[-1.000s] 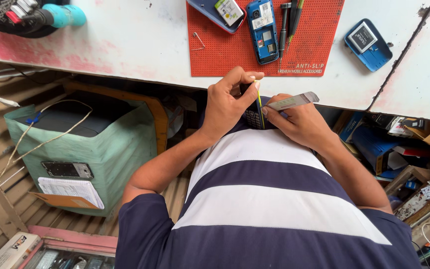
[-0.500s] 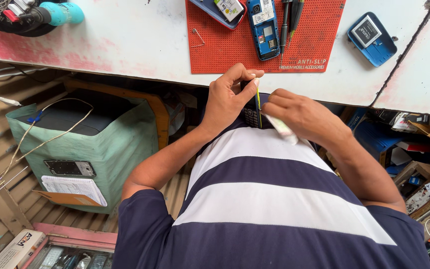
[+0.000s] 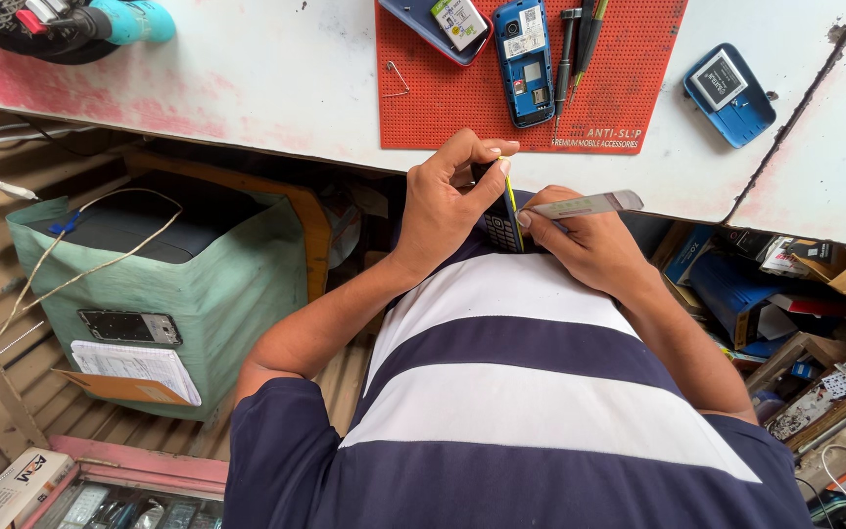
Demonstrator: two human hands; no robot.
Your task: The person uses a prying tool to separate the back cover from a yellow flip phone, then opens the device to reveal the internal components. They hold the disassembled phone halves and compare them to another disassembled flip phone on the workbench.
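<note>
Close against the striped shirt, the left hand [image 3: 447,201] grips a small keypad phone [image 3: 503,220] on edge, while the right hand [image 3: 585,240] pinches a flat metal tool [image 3: 589,205] beside it. Beyond, the tabletop [image 3: 266,78] carries a red mat [image 3: 462,98] with opened phones and screwdrivers [image 3: 580,44].

Two hands, left [image 3: 447,201] and right [image 3: 580,245], share one keypad phone [image 3: 503,220]; three opened blue phones lie top centre-right, on one red mat [image 3: 443,98].
</note>
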